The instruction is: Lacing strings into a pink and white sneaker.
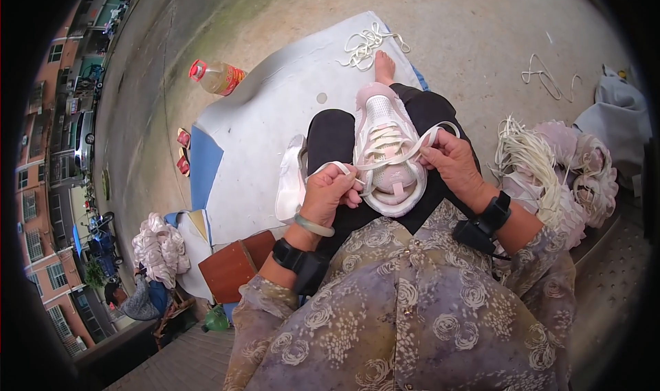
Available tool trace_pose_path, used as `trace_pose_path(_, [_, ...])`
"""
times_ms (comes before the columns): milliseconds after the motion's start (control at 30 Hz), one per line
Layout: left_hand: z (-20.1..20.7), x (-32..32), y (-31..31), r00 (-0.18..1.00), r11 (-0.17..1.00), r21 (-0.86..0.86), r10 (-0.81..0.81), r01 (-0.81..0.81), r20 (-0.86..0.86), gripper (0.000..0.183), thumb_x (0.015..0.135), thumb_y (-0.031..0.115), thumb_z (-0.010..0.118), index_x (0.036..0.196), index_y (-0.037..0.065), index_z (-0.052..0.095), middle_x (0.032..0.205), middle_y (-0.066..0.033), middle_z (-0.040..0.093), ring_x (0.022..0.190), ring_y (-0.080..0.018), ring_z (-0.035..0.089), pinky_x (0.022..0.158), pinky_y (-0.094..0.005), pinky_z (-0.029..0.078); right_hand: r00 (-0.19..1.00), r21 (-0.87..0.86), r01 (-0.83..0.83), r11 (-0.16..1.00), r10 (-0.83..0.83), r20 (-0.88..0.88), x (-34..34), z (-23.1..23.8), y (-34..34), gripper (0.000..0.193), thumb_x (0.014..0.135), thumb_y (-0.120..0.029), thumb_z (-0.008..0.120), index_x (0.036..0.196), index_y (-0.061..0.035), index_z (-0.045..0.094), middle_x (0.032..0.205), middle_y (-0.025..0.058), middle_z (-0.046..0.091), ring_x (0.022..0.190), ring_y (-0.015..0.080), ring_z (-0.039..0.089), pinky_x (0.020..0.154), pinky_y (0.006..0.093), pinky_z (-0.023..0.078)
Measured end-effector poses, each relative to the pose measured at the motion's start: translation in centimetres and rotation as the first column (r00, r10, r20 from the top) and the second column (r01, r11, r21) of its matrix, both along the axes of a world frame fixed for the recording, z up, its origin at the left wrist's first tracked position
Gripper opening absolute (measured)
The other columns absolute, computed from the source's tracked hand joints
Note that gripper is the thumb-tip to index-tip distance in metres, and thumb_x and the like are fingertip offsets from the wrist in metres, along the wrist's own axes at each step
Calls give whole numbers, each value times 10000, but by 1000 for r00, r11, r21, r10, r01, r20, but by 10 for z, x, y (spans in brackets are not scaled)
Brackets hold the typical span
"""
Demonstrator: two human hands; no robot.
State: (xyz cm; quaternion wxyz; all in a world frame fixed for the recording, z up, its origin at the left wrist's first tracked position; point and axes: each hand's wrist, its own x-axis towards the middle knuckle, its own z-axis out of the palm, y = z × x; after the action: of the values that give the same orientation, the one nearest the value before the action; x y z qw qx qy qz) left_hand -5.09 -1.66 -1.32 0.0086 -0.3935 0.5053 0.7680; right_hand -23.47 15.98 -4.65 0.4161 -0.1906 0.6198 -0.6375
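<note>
A pale pink and white sneaker (379, 116) rests on my lap between my knees, its toe pointing away and its heel opening toward me. Cream shoelace (388, 138) runs in rows across its tongue. At the shoe's left side, my left hand (331, 188) pinches one end of the lace. On the right, my right hand (450, 161) grips the other part, which loops up over the fingers. Beside my left knee lies a second white shoe (291, 178), partly hidden by my leg and wrist.
White sheeting (268, 109) covers the ground ahead, with loose laces (364, 47) near my bare foot. A bottle (216, 77) stands left. To my right are a lace bundle (529, 157) and a pile of pink shoes (584, 171). A brown board (234, 267) lies left; another person (141, 302) sits beyond.
</note>
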Motion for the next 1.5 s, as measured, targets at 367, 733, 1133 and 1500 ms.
trace_pose_path(367, [0, 4, 4, 999, 997, -80, -3, 0, -47, 135, 865, 125, 594, 949, 19, 586, 752, -57, 622, 556, -88, 582, 495, -200, 485, 957, 56, -1, 998, 17, -291, 1, -6, -2, 66, 820, -47, 560, 796, -3, 517, 675, 65, 552, 599, 125, 528, 552, 260, 437])
trace_pose_path(733, [-4, 4, 7, 984, 987, -108, 99, -116, -151, 112, 849, 76, 598, 928, -4, 592, 762, -63, 625, 577, -88, 585, 507, -202, 494, 491, 147, -190, 971, 224, -842, -1, 12, -5, 124, 760, -99, 618, 778, -32, 515, 704, 132, 516, 657, 320, 546, 557, 384, 426])
trace_pose_path(1133, [-18, -3, 10, 981, 973, -218, 39, -80, -188, 75, 857, 90, 574, 897, 28, 579, 719, -7, 599, 560, -27, 529, 486, -157, 429, 812, 310, -547, 778, 582, -29, 27, 62, -26, 158, 864, -114, 465, 850, 14, 556, 622, 47, 537, 500, 104, 541, 447, 251, 421])
trace_pose_path(1500, [-41, -17, 13, 956, 917, -340, 117, -208, -269, 41, 843, 63, 592, 858, 25, 590, 757, 9, 591, 665, -27, 519, 601, -183, 443, 876, 407, -480, 777, 452, 169, 43, 46, -54, 149, 874, -89, 421, 896, 12, 529, 648, 61, 561, 466, 114, 540, 393, 241, 437])
